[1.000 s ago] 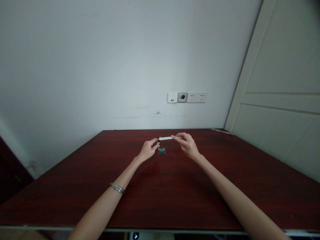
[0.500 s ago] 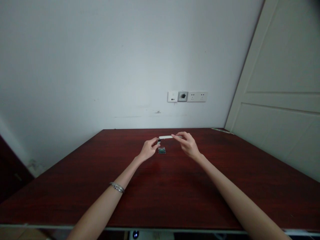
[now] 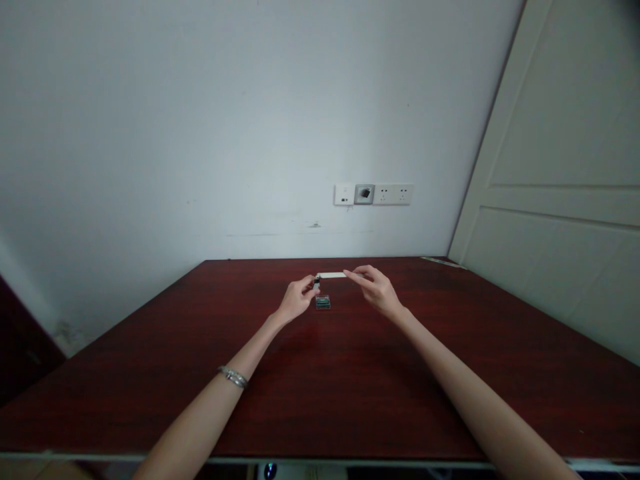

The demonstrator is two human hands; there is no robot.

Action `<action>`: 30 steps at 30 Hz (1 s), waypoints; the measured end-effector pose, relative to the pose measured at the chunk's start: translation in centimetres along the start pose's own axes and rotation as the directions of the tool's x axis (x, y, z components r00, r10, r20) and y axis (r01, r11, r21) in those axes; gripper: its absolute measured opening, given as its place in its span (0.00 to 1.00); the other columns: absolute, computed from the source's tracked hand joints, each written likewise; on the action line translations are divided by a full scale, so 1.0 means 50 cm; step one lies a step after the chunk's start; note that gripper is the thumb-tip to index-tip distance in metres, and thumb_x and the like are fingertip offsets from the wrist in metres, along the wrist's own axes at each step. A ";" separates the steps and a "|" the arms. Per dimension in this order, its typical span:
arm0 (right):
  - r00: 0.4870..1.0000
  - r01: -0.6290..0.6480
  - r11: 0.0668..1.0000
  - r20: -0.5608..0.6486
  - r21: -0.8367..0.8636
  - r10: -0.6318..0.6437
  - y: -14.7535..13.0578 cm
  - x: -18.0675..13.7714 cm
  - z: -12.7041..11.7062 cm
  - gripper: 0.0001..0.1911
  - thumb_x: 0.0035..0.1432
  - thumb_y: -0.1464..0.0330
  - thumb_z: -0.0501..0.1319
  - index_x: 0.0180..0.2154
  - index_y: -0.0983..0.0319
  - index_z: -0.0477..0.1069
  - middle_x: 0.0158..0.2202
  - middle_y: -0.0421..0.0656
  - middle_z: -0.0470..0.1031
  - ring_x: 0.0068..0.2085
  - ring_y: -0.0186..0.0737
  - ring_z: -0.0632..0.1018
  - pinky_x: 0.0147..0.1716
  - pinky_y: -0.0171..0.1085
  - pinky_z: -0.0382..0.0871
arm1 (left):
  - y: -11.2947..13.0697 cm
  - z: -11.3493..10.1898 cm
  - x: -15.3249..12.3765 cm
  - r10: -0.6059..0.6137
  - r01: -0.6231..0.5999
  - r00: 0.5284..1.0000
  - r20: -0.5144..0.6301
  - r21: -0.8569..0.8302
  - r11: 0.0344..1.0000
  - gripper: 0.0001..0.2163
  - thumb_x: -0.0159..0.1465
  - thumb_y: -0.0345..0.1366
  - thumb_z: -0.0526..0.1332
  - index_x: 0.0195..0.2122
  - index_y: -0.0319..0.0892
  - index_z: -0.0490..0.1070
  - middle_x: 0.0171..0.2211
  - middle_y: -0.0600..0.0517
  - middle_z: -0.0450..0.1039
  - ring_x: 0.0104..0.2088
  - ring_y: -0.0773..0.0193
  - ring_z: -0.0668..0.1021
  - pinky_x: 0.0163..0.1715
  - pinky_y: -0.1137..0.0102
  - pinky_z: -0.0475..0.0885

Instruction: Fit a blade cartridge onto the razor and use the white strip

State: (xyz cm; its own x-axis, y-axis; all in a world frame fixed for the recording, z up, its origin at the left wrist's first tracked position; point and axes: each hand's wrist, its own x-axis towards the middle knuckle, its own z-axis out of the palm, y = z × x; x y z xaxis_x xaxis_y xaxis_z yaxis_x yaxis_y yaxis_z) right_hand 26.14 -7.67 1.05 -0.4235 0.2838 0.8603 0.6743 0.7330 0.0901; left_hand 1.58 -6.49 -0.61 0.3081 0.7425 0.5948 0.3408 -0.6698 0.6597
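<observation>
Between the fingertips of my left hand is a small black-and-silver object, held upright; it is too small to name for certain. My right hand pinches the right end of a thin white strip, which lies level above the table. The strip's left end meets the top of the black-and-silver object, though whether they are joined I cannot tell. Just below, on the tabletop, sits a small clear case with something green inside. A silver bracelet circles my left wrist.
The dark red wooden table reaches back to a pale wall. Sockets and switch plates are set in that wall. A white panelled door stands along the right side. Items show below the table's front edge.
The black-and-silver object now shows more clearly at my left fingertips. Both hands and the white strip stay almost in place; the view shifts slightly.
</observation>
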 end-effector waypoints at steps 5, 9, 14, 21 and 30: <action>0.999 -0.019 0.999 -0.035 -0.026 0.018 0.011 -0.004 -0.003 0.27 0.57 0.80 0.49 0.53 0.50 0.64 0.40 0.45 0.69 0.38 0.37 0.71 0.38 0.38 0.67 | -0.002 -0.002 -0.002 0.005 -0.005 1.000 -0.009 0.039 0.999 0.07 0.57 0.32 0.57 0.37 0.39 0.70 0.31 0.51 0.74 0.33 0.65 0.76 0.36 0.73 0.70; 1.000 -0.003 1.000 -0.014 -0.016 0.002 -0.004 -0.001 0.006 0.28 0.57 0.80 0.48 0.54 0.49 0.64 0.41 0.45 0.69 0.39 0.37 0.71 0.39 0.39 0.67 | 0.005 0.002 -0.004 -0.005 0.005 1.000 -0.003 0.075 0.997 0.08 0.57 0.32 0.58 0.37 0.39 0.72 0.31 0.51 0.74 0.32 0.65 0.75 0.35 0.72 0.70; 1.000 0.025 0.999 0.010 -0.029 -0.025 0.022 -0.014 0.006 0.28 0.57 0.80 0.48 0.54 0.50 0.63 0.41 0.45 0.69 0.39 0.37 0.71 0.38 0.37 0.67 | 0.004 -0.006 0.001 -0.010 0.010 1.000 -0.016 0.023 1.000 0.07 0.56 0.31 0.58 0.35 0.38 0.71 0.31 0.51 0.74 0.32 0.65 0.76 0.35 0.72 0.70; 0.989 -0.130 0.991 0.066 -0.024 0.131 0.036 -0.022 0.006 0.28 0.57 0.79 0.47 0.57 0.53 0.60 0.43 0.46 0.69 0.42 0.38 0.71 0.41 0.37 0.67 | 0.013 0.004 0.005 -0.282 0.310 0.951 0.130 -0.343 0.887 0.05 0.54 0.31 0.59 0.31 0.37 0.63 0.24 0.52 0.71 0.25 0.65 0.77 0.27 0.70 0.72; 0.947 -0.318 0.947 0.072 0.040 0.314 0.004 -0.003 0.029 0.23 0.59 0.75 0.48 0.54 0.52 0.64 0.40 0.45 0.66 0.38 0.37 0.70 0.39 0.36 0.67 | 0.071 0.023 0.002 -0.464 0.576 0.817 0.342 -0.520 0.631 0.09 0.52 0.34 0.63 0.30 0.35 0.66 0.25 0.48 0.73 0.24 0.62 0.78 0.26 0.69 0.73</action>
State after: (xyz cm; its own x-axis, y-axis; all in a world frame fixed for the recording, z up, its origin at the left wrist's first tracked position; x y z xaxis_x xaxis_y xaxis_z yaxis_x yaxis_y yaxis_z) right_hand 25.48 -6.70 0.20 -0.2326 0.5437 0.8064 0.7491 0.6289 -0.2080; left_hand 3.85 -8.78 1.25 0.3975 0.9173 0.0226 -0.0694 0.0055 0.9976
